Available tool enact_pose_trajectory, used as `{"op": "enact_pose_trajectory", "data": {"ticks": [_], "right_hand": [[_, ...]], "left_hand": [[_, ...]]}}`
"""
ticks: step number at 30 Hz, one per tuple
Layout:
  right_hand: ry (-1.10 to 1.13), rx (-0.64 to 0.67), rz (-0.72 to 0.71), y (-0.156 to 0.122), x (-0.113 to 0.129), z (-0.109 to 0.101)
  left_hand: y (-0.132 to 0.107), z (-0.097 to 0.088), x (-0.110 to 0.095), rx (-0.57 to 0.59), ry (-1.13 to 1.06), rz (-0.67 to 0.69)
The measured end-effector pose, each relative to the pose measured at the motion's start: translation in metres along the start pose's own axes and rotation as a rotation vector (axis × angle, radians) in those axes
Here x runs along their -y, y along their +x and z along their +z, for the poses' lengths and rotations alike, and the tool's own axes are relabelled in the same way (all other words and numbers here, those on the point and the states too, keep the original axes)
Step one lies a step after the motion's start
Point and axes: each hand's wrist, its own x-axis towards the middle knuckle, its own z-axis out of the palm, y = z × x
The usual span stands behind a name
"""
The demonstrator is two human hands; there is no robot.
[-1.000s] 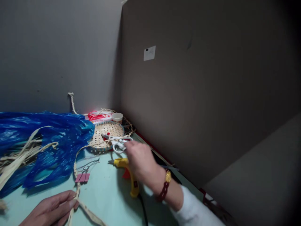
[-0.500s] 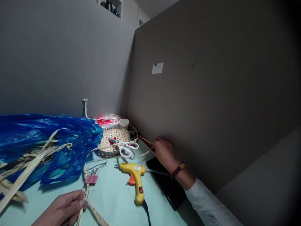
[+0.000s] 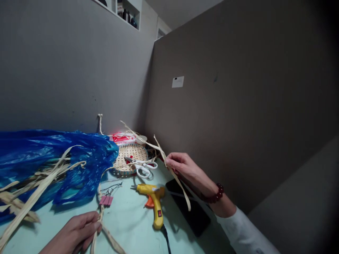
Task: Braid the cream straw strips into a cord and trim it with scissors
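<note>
My right hand [image 3: 182,165] is lifted above the table's right side and pinches a pale straw strip [image 3: 177,180] that bends up behind it and hangs down in front. My left hand [image 3: 74,234] rests at the bottom edge, its fingers closed on a braided straw cord [image 3: 99,197]. A pink binder clip [image 3: 106,200] is clamped on that cord. Between my hands lies a yellow glue gun [image 3: 155,201] with an orange trigger. White-handled scissors [image 3: 141,166] lie across the edge of a small woven basket tray [image 3: 131,155].
A blue plastic bag [image 3: 39,158] with loose straw strips [image 3: 29,190] fills the left of the pale green table [image 3: 127,218]. A black phone [image 3: 190,208] lies under my right wrist. A red packet [image 3: 120,138] and a paper cup sit in the corner. Grey walls stand behind and to the right.
My right hand went from the scissors to the wall side of the table, pinched a straw strip and lifted it. My left hand stayed on the braided cord. The view tilted up.
</note>
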Motion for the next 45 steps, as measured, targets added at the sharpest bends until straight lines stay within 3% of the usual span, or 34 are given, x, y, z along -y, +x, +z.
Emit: {"op": "enact_pose_trajectory", "data": {"ticks": [6,11,15,20,26,32,37,40,45], "right_hand": [[0.369,0.227,0.010,-0.014,0.022,0.057],[0.152,0.121,-0.008,-0.027,0.035,0.100],[-0.019,0.054,-0.048,-0.033,0.035,0.117],[-0.147,0.068,-0.090,-0.037,0.021,0.134],[-0.235,0.175,-0.134,-0.044,0.015,0.140],[-0.223,0.178,-0.011,-0.043,0.015,0.135],[-0.273,0.200,-0.076,-0.053,0.015,0.138],[-0.167,0.229,-0.073,-0.064,0.018,0.134],[0.045,0.339,0.070,-0.077,0.023,0.115]], "left_hand": [[-0.022,0.008,-0.030,-0.043,-0.151,0.029],[-0.031,0.009,-0.038,-0.029,-0.142,0.025],[-0.035,0.010,-0.036,0.009,-0.164,0.017],[-0.041,0.010,-0.045,0.007,-0.194,-0.059],[-0.042,0.009,-0.055,-0.047,-0.287,-0.155],[-0.044,0.008,-0.054,-0.040,-0.252,-0.123],[-0.043,0.008,-0.053,-0.023,-0.282,-0.099],[-0.041,0.009,-0.048,-0.049,-0.278,-0.080],[-0.039,0.010,-0.043,-0.067,-0.259,-0.046]]}}
